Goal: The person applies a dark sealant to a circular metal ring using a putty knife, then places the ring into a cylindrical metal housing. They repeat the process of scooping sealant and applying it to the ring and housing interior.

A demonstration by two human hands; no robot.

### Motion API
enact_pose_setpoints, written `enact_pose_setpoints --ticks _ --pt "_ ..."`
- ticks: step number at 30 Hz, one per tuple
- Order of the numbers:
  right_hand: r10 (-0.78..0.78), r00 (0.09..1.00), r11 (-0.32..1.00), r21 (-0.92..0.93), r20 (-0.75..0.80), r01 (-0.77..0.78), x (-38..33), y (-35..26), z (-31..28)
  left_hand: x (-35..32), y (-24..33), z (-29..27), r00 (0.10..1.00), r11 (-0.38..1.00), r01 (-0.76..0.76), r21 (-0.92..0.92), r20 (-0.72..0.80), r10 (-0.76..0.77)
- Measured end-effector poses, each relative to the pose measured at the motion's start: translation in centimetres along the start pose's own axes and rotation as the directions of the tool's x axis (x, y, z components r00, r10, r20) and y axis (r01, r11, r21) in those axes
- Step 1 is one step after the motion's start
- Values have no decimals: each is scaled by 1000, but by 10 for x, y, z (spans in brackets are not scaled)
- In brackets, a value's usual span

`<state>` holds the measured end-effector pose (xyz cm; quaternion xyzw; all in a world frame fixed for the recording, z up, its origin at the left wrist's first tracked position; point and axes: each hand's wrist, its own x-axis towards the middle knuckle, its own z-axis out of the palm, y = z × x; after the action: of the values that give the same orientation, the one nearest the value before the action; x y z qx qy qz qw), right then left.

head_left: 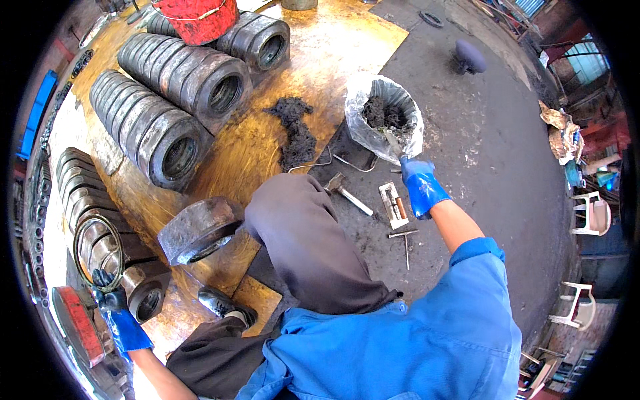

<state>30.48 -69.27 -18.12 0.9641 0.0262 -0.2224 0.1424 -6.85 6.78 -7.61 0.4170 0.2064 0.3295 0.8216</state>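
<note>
Gripping a thin wire ring [98, 248], your left hand [110, 300] closes over the steel rollers [143, 293] at lower left. Your right hand [419, 183] clasps a tool handle [393, 143] dipping into the plastic bag of dark grease [385, 115]. A hammer [347, 193] lies nearby.

Rows of heavy steel rings [180, 87] lie across the plywood sheet [320, 60], a red bucket [198, 17] sits behind. A hammer [347, 193] rests on the floor.
</note>
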Motion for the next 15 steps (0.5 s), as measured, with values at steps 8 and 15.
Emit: enact_pose_setpoints --ticks 8,15 --pt "-38 973 983 167 -228 78 -39 39 23 -1 5 3 1000 1000 -16 14 2 16" --pt "132 962 -701 708 241 -81 59 71 82 0 9 2 1000 999 -21 24 -5 21"
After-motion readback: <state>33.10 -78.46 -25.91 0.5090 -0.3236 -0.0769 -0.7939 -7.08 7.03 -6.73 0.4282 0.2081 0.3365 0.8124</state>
